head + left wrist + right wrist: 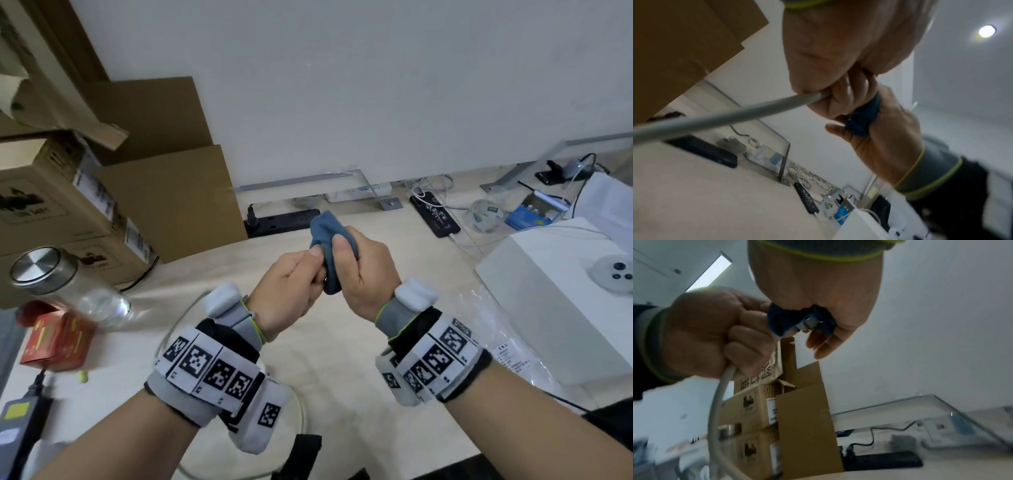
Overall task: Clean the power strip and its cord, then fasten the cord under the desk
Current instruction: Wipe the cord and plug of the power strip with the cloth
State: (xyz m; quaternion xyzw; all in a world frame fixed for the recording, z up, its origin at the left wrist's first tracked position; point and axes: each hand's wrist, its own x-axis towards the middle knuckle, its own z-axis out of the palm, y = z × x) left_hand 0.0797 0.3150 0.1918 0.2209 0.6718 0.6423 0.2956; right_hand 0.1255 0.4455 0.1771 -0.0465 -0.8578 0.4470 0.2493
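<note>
Over the middle of the desk my left hand grips a light grey cord in its fist. My right hand grips a blue cloth wrapped round the same cord, right beside the left fist. The right wrist view shows the cord's end poking out of the cloth. From the left fist the cord hangs down and loops on the desk. A black power strip lies behind the hands and a white power strip by the wall; which one the cord belongs to is hidden.
Cardboard boxes stand stacked at the left, with a steel-lidded glass bottle and a red carton before them. A white box sits at the right on clear plastic. A black phone-like device and loose cables lie behind.
</note>
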